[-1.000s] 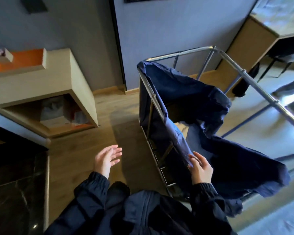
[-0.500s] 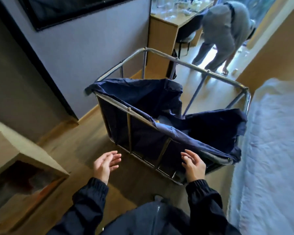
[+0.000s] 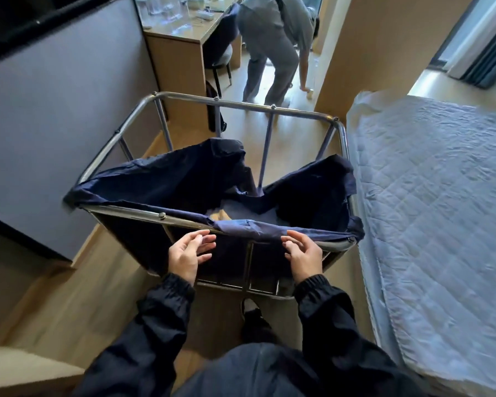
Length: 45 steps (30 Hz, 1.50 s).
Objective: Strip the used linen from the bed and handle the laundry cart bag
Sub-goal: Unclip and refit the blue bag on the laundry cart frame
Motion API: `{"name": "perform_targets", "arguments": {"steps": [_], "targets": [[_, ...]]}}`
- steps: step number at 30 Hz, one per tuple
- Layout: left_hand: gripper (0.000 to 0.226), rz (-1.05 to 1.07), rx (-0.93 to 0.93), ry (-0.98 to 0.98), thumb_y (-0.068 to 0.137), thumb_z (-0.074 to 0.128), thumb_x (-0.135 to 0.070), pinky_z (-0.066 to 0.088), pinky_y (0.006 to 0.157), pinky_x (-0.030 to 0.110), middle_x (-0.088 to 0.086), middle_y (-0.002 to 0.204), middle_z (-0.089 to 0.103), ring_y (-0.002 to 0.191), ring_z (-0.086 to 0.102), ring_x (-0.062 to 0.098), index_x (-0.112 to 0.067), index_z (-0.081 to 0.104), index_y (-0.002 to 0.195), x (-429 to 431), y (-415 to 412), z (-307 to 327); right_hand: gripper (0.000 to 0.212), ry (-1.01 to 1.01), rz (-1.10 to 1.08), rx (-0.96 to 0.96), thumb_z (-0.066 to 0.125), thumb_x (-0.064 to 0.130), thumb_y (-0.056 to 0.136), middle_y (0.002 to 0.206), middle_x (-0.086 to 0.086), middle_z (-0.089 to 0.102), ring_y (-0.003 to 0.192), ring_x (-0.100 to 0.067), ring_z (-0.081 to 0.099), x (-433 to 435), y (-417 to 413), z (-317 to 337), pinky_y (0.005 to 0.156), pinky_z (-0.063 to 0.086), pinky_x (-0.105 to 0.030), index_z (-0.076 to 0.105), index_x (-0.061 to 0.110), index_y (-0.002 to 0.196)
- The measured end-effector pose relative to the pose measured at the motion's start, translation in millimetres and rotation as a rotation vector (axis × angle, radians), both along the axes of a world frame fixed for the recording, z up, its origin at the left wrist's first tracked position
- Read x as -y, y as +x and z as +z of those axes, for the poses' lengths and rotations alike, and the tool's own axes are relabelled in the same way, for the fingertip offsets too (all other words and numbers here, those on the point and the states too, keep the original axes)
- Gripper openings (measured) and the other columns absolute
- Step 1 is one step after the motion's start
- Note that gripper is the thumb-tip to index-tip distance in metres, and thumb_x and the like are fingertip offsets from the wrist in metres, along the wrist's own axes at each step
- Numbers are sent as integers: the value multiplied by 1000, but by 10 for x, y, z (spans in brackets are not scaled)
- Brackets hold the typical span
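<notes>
Standing at the near end of the laundry cart [image 3: 241,102], we have the bed [image 3: 441,224] along our right side. It is stripped to a pale quilted cover with wrinkled white cloth bunched at its far corner. Its long axis runs away from us toward the curtained window, and the frame edge cuts off its right side and near end.

The cart touches or nearly touches the bed's edge. It is a chrome tube frame, bare along its far rail and uprights.

The bag [image 3: 166,184] is dark navy cloth and hangs inside the frame with its mouth facing up. Its hem wraps the near rail and both near corners. The far edge has slumped down into the cart in a deep V, well apart from the far rail.

Our left grip [image 3: 191,253] and right grip [image 3: 302,256] hover just before the near rail, fingers loosely spread and pinching nothing. We cannot tell whether the right fingertips touch the hem.

Shadow hides the bag's bottom, and a pale patch down there is hard to make out. The cart's wheels are hidden.
</notes>
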<state>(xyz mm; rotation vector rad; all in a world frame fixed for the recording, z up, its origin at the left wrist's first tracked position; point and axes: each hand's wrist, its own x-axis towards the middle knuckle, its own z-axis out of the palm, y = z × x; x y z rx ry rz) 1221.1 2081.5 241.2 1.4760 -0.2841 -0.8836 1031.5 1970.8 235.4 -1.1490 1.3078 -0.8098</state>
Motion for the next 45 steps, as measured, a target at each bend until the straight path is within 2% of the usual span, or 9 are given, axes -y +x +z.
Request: {"name": "perform_targets", "arguments": {"steps": [7,13,18,24,28,32,35,39,45], "targets": [[28,15,71,53,100,36,-4,52,59,22,9,89,67,67,67,7,-11,62,92,1082,708,-118,22,51,-12,137,50,-3,92,92,-4,69,91,-16,63,1061,798,-282,93,49,-40,62,14,100],[26,71,72,146,101,37,-5,49,68,28,9,91,68,68,68,5,-10,62,96,1668,1305,-57,23,134,33,84,53,-2,90,93,-3,71,90,-15,65,1799,1397,-342,94,50,-42,64,16,99],[23,115,53,218,100,38,-5,50,61,21,9,90,67,67,68,3,-3,61,103,2033,1788,-203,22,200,31,48,52,-3,91,95,-8,70,90,-17,64,2063,1813,-431,91,50,-38,64,12,101],[18,-7,124,251,98,45,-6,48,67,26,6,89,67,84,63,20,-3,63,102,2699,2517,-505,23,198,-1,-36,52,-5,90,93,-9,69,88,-14,63,2142,2307,-518,84,50,-24,63,10,101],[29,-267,384,289,81,57,-28,49,86,35,6,98,68,97,62,25,-11,67,102,3080,2995,-818,23,174,-115,-100,53,-6,89,89,-3,69,81,-7,61,2077,2556,-497,71,47,-11,63,12,100],[63,-472,950,495,79,70,-38,33,106,45,10,137,52,127,46,31,-12,53,133,3586,3443,-1131,25,190,-127,-139,54,-5,88,91,-1,69,88,-12,63,1960,2776,-522,79,51,-20,63,14,102],[72,-767,993,801,85,66,-41,35,102,43,9,141,48,128,46,30,-18,35,146,3878,3650,-1301,26,175,-122,-187,54,-4,88,92,1,69,91,-12,63,1904,2895,-542,81,50,-19,62,16,103],[20,-710,920,777,93,56,-22,47,87,38,13,110,67,105,60,35,-16,68,108,3852,3641,-1304,27,182,-134,-221,55,-2,88,92,4,69,93,-11,64,1807,3028,-540,82,51,-20,63,20,101],[6,-561,817,609,85,61,-5,45,73,35,14,86,66,86,61,37,-8,63,80,3240,3611,-1256,31,199,-76,-286,55,0,87,91,3,69,93,-14,65,1793,3241,-638,86,53,-29,63,28,96]]}}
